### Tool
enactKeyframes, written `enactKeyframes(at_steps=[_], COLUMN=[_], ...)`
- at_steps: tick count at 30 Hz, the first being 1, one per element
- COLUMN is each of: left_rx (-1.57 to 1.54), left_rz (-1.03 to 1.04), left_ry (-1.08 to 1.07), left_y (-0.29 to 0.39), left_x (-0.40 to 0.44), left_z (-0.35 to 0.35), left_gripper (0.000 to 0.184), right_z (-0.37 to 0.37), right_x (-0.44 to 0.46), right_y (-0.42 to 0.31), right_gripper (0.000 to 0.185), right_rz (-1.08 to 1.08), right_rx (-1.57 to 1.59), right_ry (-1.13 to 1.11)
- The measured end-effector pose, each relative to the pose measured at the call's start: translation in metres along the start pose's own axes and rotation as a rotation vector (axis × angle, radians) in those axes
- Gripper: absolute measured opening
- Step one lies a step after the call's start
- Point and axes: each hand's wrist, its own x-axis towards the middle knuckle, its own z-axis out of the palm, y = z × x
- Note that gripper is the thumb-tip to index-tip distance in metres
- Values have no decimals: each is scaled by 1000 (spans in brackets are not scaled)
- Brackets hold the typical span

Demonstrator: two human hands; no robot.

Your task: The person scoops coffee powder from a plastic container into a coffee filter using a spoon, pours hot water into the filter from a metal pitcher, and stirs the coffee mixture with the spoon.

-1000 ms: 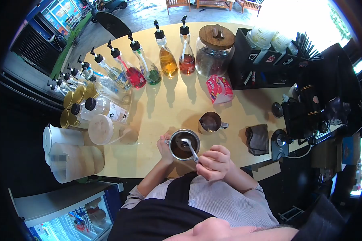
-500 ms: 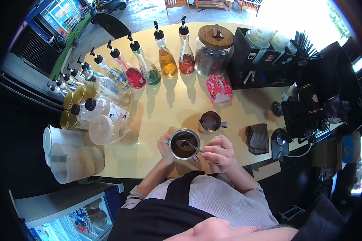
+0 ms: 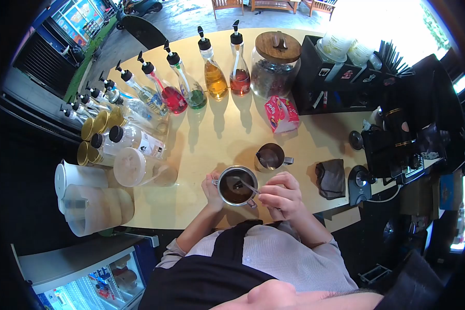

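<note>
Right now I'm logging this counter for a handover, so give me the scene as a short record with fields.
Left hand: at left side of metal cup; grip partly hidden
Right hand: holding spoon, far end in cup
Cup contents: dark liquid
Right of cup: metal jug, then dark cloth
Beyond jug: pink packet

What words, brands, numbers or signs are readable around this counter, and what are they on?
"Jolly", as best I can read it: on the pink packet.
Too small or blurred to read: print on the pale cups, stickers on the black organizer, and the label on a clear bottle.
No readable text shows on the metal mug.
</note>
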Motion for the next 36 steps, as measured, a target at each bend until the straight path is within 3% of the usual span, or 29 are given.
enactKeyframes(at_steps=[2,12,14,17,36], left_rx=[-8,52,57,-2,36], left_rz=[6,35,34,26,6], left_ry=[-5,-13,-12,1,0], left_y=[-1,3,1,-2,-5], left_x=[0,0,0,1,1], left_z=[-1,1,0,-1,-5], left_gripper=[55,55,55,55,57], right_z=[-1,0,0,-1,0], right_x=[-3,-7,-6,1,2], right_y=[-1,1,2,-2,-2], right_gripper=[14,12,21,13,17], right_rz=[51,62,35,32,35], right_rx=[140,135,44,78,80], right_ry=[-3,-3,28,-51,-55])
